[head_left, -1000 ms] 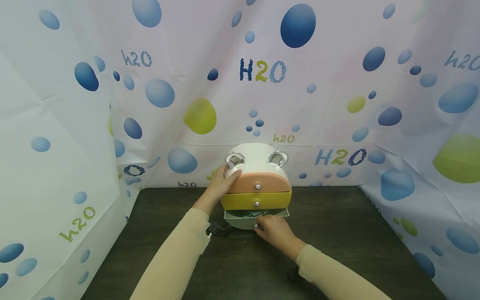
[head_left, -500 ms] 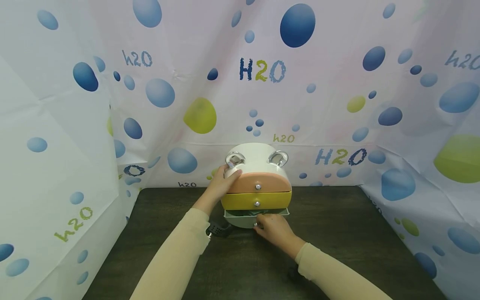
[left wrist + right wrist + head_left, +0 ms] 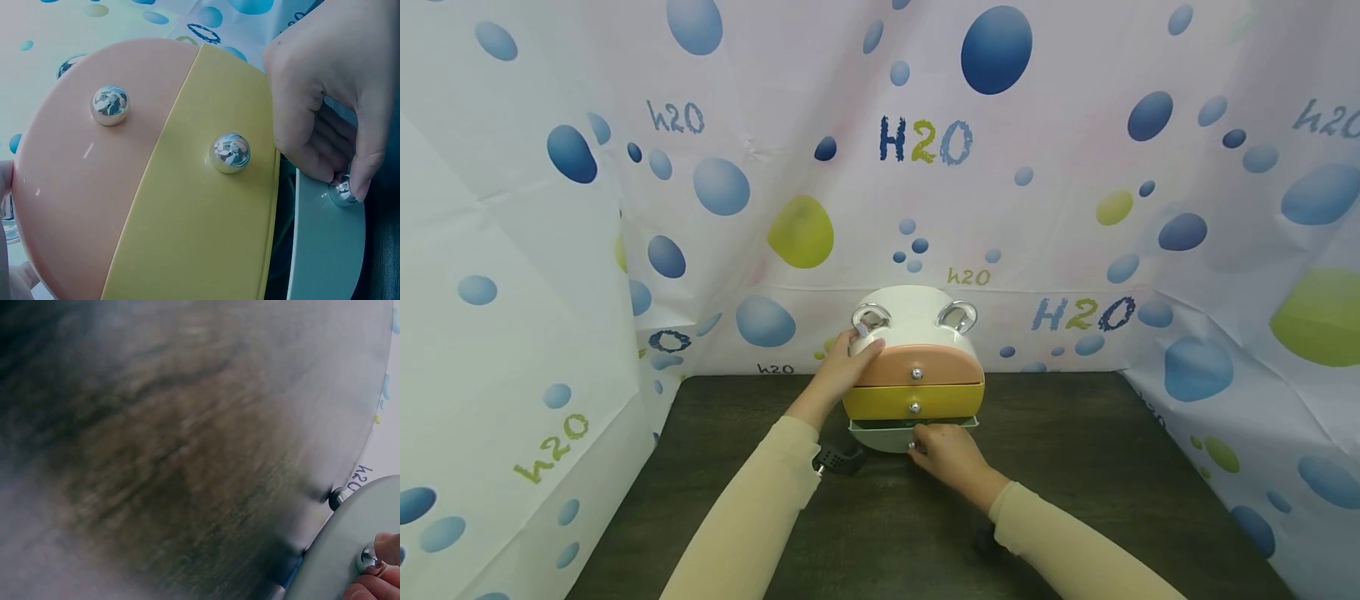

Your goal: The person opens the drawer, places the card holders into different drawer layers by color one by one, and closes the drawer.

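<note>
A small rounded drawer cabinet [image 3: 913, 307] with a white top and two silver rings stands on the table. Its peach drawer [image 3: 887, 364] and yellow drawer [image 3: 877, 403] are closed; the pale green bottom drawer [image 3: 880, 438] sticks out slightly. My left hand [image 3: 838, 371] holds the cabinet's upper left side, thumb at the front edge and other fingers around the side. Thumb and fingers of my right hand [image 3: 953, 457] pinch the silver knob [image 3: 342, 191] of the green drawer. A dark gap shows behind that drawer's front in the left wrist view.
The dark wooden table [image 3: 895, 525] extends around the cabinet. Close behind hangs a white curtain [image 3: 1045, 233] with blue and green drops, which also runs along both sides. A black wrist strap [image 3: 841, 458] shows beside the left sleeve.
The green drawer has slid further into the cabinet, hiding the green contents seen earlier. My right hand has moved slightly inward with its knob, while the left hand has stayed in place.
</note>
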A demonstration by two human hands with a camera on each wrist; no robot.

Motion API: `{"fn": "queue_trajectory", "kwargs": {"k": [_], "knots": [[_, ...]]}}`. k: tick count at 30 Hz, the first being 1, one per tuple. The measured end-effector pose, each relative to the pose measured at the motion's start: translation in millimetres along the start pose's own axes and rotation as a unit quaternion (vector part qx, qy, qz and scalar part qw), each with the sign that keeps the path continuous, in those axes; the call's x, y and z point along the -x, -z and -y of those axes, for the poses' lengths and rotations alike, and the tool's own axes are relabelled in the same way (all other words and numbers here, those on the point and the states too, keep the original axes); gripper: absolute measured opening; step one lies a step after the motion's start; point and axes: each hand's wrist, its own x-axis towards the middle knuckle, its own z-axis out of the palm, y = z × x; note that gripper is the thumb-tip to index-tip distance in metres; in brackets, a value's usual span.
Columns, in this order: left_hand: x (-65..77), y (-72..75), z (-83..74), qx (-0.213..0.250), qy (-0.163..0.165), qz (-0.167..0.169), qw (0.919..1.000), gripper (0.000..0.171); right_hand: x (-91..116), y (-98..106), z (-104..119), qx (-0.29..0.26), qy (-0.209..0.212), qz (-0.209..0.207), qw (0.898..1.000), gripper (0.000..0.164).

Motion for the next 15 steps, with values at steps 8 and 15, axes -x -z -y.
{"fn": "queue_trajectory", "kwargs": {"k": [8,15], "knots": [[-1.8,0.2,1.5,-0.003,0.002,0.001,1.0000,0.095,-0.8,-2.2,-2.4,0.008,0.002,-0.007,1.000,0.015],[-1.1,0.3,0.1,-0.003,0.001,-0.001,1.0000,0.094,-2.2,-4.3,-4.4,0.012,0.008,-0.026,1.000,0.018]]}}
